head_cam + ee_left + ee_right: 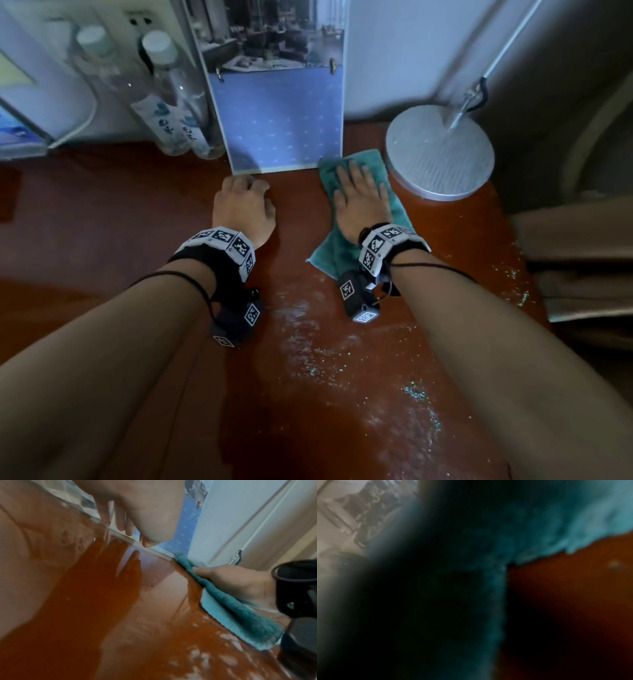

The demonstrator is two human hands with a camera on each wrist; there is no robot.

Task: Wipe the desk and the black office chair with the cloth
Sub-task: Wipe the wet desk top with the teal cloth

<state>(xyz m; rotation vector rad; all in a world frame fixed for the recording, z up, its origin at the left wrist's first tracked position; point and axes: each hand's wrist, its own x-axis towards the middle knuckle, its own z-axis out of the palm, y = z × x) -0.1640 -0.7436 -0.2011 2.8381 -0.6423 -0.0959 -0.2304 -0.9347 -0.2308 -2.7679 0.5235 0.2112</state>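
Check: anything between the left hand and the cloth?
No, just bare desk between the left hand and the cloth, which the right hand presses flat. Head and left wrist views both show it.

Left grip (245, 205) loosely curled, knuckles up, holding nothing; right grip (363, 202) flat, palm down, fingers straight.

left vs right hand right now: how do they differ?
Right hand lies flat, fingers straight, pressing the teal cloth onto the desk; left hand holds nothing.
Left hand's fingers bend down, tips at the foot of the blue board; right hand sits beside the lamp base.
Shared: both sit low over the desk, near its back edge.
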